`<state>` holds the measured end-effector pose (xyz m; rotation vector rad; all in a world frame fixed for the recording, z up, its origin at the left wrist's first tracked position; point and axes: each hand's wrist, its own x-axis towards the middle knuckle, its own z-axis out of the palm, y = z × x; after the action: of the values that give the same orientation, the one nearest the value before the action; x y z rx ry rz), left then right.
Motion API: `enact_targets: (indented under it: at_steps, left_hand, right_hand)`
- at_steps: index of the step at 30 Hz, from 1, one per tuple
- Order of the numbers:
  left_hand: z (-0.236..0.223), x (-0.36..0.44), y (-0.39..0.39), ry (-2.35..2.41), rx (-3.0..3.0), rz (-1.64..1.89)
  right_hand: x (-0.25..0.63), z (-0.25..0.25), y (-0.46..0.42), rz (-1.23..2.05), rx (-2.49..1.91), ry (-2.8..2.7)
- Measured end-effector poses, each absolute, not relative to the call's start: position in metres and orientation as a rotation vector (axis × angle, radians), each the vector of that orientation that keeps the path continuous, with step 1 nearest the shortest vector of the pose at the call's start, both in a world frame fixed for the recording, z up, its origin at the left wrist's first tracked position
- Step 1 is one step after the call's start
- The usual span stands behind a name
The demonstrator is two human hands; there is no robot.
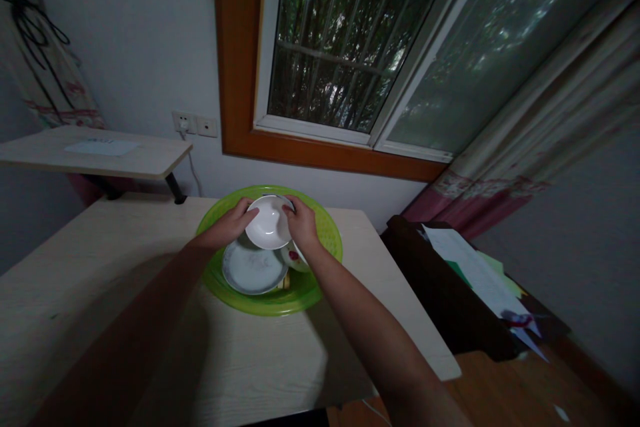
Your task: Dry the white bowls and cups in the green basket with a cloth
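Both my hands grip a white bowl [269,230] by opposite sides of its rim, tilted so its inside faces me. My left hand [231,222] is closed on the left edge, thumb over the rim. On the upper right edge my right hand [301,219] is closed the same way. The bowl is held over a large green plastic basin [280,305]. Below it in the basin lies a white plate [254,269]. A second bowl with a red flower pattern [295,256] sits beside the plate, partly hidden by my right hand and the held bowl. A small yellowish item [284,281] shows at the plate's edge.
The basin stands on a pale wooden table [165,360]. A raised shelf [95,163] with a paper on it is at the left. Behind are a wall socket [195,124] and a barred window [340,40]. Papers [473,273] lie on a dark surface at the right.
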<state>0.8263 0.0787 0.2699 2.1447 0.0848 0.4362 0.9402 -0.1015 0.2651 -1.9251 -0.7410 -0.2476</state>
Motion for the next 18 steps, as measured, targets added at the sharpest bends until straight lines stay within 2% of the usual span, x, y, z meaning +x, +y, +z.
enact_targets:
  at_steps: [10,18]
  left_hand:
    - [0.284,0.822,0.079,0.119,2.086,0.488]
    - [0.274,0.825,0.084,-0.037,2.184,0.443]
  right_hand:
    - [0.934,0.266,-0.103,-0.231,-2.051,-0.985]
    - [0.923,0.271,-0.104,-0.204,-2.085,-1.229]
